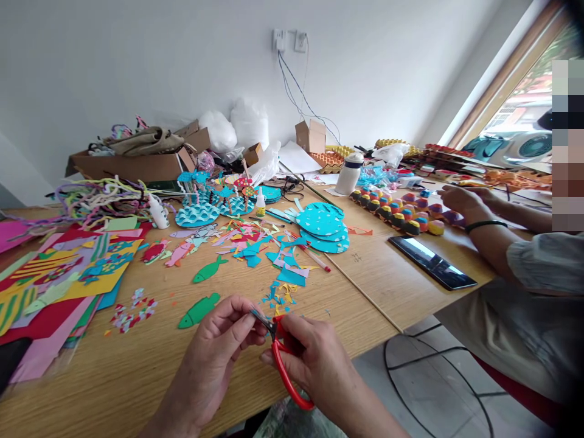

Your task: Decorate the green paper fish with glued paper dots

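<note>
My right hand (314, 356) grips a pair of scissors (285, 371) with red handles, its fingers through the loops. The blades point left to the fingertips of my left hand (223, 340). Those fingers are pinched together at the blade tips; a tiny bluish piece seems to be between them, too small to name. Just beyond my left hand lie two green paper fish (199, 310), one with drawn lines. Small blue and yellow paper snippets (279, 296) are scattered behind the scissors, and red and white bits (134, 311) lie farther left.
Colored paper sheets (59, 286) are stacked at left. Blue discs (323, 226), a glue bottle (260, 202) and a thin stick (360, 292) lie ahead. At right are a tablet (431, 263), a painted egg tray (396, 210) and another person's hands (469, 204).
</note>
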`<state>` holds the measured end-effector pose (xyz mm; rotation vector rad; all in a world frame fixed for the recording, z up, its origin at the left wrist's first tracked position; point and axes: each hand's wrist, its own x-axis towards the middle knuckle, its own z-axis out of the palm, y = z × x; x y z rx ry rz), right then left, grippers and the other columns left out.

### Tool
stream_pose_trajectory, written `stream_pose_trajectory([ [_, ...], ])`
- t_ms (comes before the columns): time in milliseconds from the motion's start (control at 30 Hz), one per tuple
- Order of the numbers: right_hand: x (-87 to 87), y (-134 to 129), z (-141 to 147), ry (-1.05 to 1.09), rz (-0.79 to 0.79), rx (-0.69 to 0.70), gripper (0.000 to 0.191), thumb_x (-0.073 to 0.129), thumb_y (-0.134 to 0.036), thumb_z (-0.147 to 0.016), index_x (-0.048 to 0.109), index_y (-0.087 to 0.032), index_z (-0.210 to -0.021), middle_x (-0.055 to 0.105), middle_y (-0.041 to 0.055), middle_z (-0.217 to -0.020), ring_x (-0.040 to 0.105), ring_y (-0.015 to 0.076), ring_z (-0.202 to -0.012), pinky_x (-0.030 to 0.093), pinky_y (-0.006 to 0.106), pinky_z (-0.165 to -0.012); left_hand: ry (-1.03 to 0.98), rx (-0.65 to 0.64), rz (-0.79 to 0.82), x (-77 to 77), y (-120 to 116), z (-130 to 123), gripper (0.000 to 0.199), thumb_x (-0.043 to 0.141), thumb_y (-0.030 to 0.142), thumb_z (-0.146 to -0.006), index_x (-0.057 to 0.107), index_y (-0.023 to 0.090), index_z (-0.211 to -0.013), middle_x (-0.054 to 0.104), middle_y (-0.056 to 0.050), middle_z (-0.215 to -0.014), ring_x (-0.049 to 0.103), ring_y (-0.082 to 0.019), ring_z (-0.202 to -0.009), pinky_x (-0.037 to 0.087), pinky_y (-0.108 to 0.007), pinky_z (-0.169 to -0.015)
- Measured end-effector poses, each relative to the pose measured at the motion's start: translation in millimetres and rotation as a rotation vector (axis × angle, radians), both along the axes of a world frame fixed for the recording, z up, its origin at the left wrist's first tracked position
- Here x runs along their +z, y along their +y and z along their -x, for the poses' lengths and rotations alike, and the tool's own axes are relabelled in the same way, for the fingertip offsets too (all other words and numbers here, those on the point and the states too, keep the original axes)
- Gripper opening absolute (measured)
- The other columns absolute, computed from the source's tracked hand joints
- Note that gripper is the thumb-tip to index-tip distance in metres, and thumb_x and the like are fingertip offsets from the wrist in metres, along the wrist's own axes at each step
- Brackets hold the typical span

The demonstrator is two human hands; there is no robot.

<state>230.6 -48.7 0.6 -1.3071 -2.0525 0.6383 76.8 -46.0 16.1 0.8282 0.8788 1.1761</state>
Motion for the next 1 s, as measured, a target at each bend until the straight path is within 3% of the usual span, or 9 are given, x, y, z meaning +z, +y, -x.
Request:
stream_pose_trajectory([
  [1000, -4.8, -4.4, -4.9, 0.013, 0.014, 0.02, 0.034, 0.053, -0.038, -0.076, 0.034, -0.019, -0.057, 0.033, -0.0072, -0.05, 0.027, 0.0053, -0.045, 0.02, 0.016, -0.044, 0.045, -0.01, -0.011, -1.8, -1.8, 1.8, 0.005, 0.064, 0.023, -0.072, 0.063, 0.019, -0.07, 0.06, 0.002, -0.07, 0.056, -0.011, -0.064, 0.047, -0.02, -0.062],
])
